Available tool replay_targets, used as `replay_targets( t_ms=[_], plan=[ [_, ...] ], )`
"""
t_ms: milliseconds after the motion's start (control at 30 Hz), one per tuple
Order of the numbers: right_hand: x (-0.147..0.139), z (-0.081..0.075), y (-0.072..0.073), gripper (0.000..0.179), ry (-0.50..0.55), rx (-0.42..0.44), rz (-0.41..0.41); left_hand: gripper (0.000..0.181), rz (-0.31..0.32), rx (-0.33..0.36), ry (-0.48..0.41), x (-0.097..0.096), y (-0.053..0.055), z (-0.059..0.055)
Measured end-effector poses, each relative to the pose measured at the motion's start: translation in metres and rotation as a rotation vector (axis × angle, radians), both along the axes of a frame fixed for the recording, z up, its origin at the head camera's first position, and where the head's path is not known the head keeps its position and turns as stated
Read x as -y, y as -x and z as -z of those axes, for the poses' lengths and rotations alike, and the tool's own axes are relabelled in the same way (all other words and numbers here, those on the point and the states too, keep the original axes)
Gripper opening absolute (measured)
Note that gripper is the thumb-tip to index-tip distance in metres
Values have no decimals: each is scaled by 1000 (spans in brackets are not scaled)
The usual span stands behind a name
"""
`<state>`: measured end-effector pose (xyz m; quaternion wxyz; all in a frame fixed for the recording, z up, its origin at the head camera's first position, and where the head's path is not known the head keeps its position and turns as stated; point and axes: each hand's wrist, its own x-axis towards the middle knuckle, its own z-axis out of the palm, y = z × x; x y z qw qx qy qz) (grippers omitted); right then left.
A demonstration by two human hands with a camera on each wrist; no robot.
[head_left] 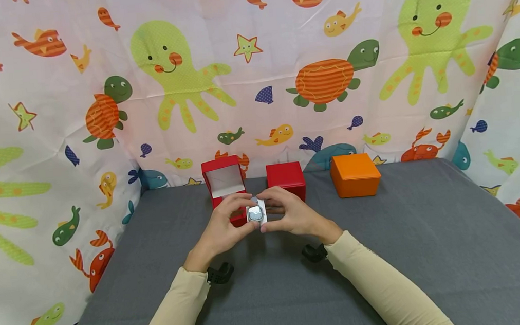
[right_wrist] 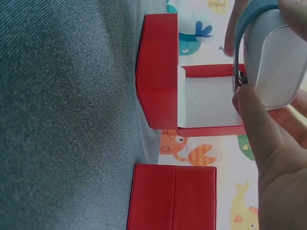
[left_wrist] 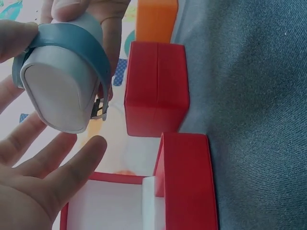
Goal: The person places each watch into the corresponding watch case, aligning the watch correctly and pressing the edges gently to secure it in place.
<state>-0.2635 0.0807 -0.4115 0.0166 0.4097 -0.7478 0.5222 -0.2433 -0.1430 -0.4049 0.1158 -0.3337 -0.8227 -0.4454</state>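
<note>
Over the table, both hands hold a wristwatch with a pale square face. Its blue-grey strap runs round a white watch cushion, and the buckle shows at one side. My left hand grips it from the left, fingers above and thumb below. From the right, my right hand holds the other side; its thumb touches the strap by the buckle in the right wrist view. Just behind the hands stands an open red box with a white lining, partly hidden by the left hand.
A closed red box stands behind the right hand, and an orange box is further right. All stand toward the back of the grey cloth-covered table. A curtain with sea animals hangs behind.
</note>
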Motion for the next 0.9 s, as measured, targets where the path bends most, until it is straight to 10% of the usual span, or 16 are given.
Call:
replay_targets(
  t_ms=[900],
  plan=[
    [6,-20,-22,65,-6,-124,-16,41,-19,68,-74,5,3,1]
  ],
)
